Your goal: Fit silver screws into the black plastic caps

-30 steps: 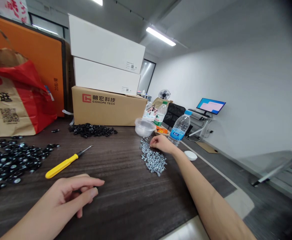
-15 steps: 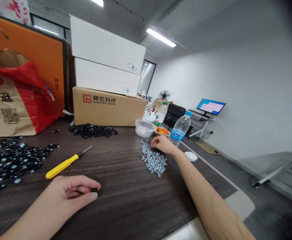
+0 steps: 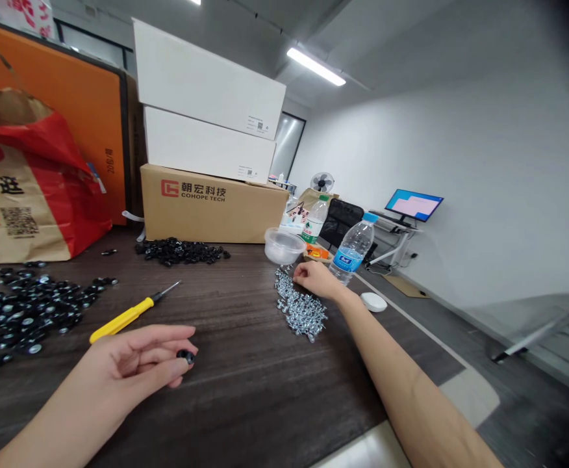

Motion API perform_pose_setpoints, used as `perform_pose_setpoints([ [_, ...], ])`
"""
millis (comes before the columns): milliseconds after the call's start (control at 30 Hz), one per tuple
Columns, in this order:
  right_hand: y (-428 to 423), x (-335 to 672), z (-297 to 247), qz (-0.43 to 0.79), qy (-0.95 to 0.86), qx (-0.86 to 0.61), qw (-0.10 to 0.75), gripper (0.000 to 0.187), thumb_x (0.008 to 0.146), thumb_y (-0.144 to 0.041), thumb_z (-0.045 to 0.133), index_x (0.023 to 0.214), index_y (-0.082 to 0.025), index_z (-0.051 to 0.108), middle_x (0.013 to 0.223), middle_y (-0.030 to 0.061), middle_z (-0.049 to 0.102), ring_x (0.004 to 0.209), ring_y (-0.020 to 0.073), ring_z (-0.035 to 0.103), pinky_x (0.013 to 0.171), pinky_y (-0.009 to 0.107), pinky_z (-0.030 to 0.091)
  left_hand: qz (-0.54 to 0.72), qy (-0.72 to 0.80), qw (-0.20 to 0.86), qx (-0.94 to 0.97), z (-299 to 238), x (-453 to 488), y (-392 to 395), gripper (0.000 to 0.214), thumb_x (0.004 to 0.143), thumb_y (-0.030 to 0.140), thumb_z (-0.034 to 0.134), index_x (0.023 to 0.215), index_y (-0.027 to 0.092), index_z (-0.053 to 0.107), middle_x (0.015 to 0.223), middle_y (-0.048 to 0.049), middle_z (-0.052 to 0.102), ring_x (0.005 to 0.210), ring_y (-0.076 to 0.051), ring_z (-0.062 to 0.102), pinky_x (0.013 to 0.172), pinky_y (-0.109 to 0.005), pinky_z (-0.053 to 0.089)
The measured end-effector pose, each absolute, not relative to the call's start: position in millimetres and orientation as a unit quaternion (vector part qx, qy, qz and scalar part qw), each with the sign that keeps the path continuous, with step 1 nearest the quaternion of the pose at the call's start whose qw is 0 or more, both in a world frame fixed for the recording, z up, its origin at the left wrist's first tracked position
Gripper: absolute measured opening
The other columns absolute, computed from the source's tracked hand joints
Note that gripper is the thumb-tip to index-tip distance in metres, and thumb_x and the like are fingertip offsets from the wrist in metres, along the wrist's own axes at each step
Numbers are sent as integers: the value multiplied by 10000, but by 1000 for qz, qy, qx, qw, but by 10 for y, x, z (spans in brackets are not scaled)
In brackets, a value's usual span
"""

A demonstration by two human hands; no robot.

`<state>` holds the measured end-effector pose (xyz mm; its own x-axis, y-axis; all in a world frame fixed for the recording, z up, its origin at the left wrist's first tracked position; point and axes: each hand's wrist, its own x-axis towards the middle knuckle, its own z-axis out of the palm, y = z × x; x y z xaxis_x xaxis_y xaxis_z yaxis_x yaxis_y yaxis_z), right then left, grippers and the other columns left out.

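Observation:
My left hand [image 3: 136, 361] rests low over the dark wooden table [image 3: 245, 383] and pinches a small black part [image 3: 186, 355] between thumb and fingertips. My right hand [image 3: 317, 279] reaches far across to the pile of silver screws [image 3: 300, 309], its fingers curled and closed at the pile's upper edge; what they hold is too small to make out. A yellow-handled screwdriver [image 3: 131, 313] lies just beyond my left hand.
Black parts lie in a spread [image 3: 19, 312] at the left and a heap [image 3: 180, 250] by the brown carton [image 3: 214, 203] under two white boxes. A paper bag [image 3: 24, 182], clear plastic bowl [image 3: 283, 245], water bottle [image 3: 353, 249] and white lid [image 3: 373, 301] stand around.
My left hand has closed its fingers on a small black part and lifted it slightly. My right hand stays at the screw pile, barely shifted.

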<state>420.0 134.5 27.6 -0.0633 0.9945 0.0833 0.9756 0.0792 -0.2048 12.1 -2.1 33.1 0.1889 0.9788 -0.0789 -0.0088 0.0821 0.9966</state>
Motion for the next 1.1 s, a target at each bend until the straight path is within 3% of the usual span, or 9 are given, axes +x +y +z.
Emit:
perform_pose_setpoints([
  [167,1337,4161,307,23,-722,-684,105,228,993,-329,621,1118,-141,657,1111,76,672,934,196,670,825,374,584,424,473,551,541,343,140,-38,306,513,446,871,719,222,842,739,-85,804,599,-236,712,596,-282,606],
  [333,1309,4108,348,11,-721,-684,114,227,991,-328,625,1110,-136,655,1088,70,674,911,190,672,802,364,588,425,448,544,568,195,100,3,237,603,415,860,742,227,826,562,-18,702,497,-172,634,511,-237,544],
  [533,1274,4053,378,13,-729,-670,137,224,988,-329,630,1088,-131,659,1057,63,679,886,184,673,784,355,588,421,418,606,530,106,59,37,444,715,532,823,1021,212,816,736,-50,746,653,-217,676,561,-274,595],
  [667,1245,3996,417,17,-737,-654,170,211,989,-329,629,1049,-131,666,1023,57,684,869,177,671,789,353,583,400,426,627,515,155,63,35,479,674,578,851,916,166,811,739,-69,747,668,-218,685,575,-262,601],
  [900,1170,3778,478,51,-749,-616,237,214,977,-331,641,926,-125,673,872,26,679,770,152,656,733,316,566,397,370,723,427,59,15,102,318,784,440,844,926,205,685,908,-85,783,816,-246,743,561,-256,589],
  [1100,987,3406,579,90,-769,-565,287,52,843,-160,680,843,-135,726,709,39,689,672,160,633,645,286,500,429,375,717,402,62,25,99,304,732,410,888,879,191,736,906,-78,769,861,-257,736,543,-246,590],
])
